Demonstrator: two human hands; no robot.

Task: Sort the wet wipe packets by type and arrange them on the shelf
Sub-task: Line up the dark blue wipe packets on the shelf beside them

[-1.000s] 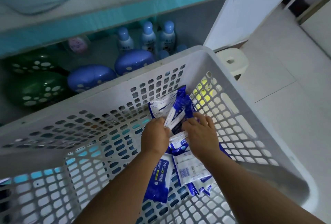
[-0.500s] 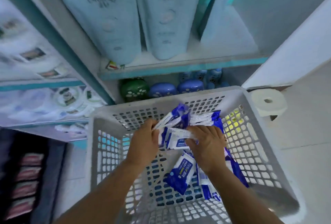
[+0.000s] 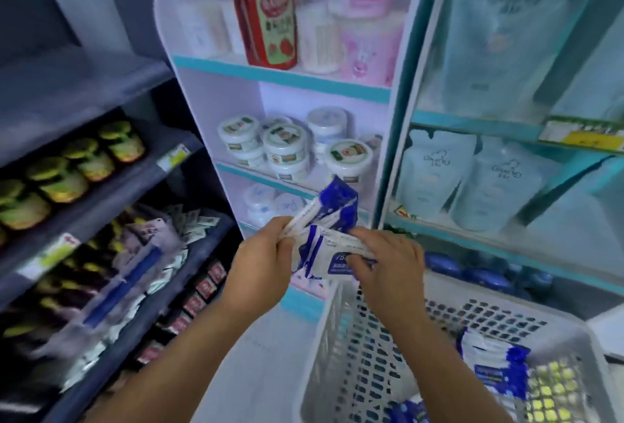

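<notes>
Both hands are up in front of the shelves, holding a bunch of blue and white wet wipe packets (image 3: 329, 233) between them; the left hand (image 3: 261, 265) pinches the packets at their 9 o'clock end, its fingers curled on them; the right hand (image 3: 388, 262) grips them from 3 o'clock, fingers curled round too; more packets (image 3: 493, 363) lie in the white basket (image 3: 341, 348) at 5 o'clock; a red sauce bottle (image 3: 266, 7) stands at 12 o'clock.

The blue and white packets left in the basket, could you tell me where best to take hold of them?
Judging by their pose, pinch the top edge of the packets from above: they stand leaning against the basket wall, edges upward, open space overhead.
</notes>
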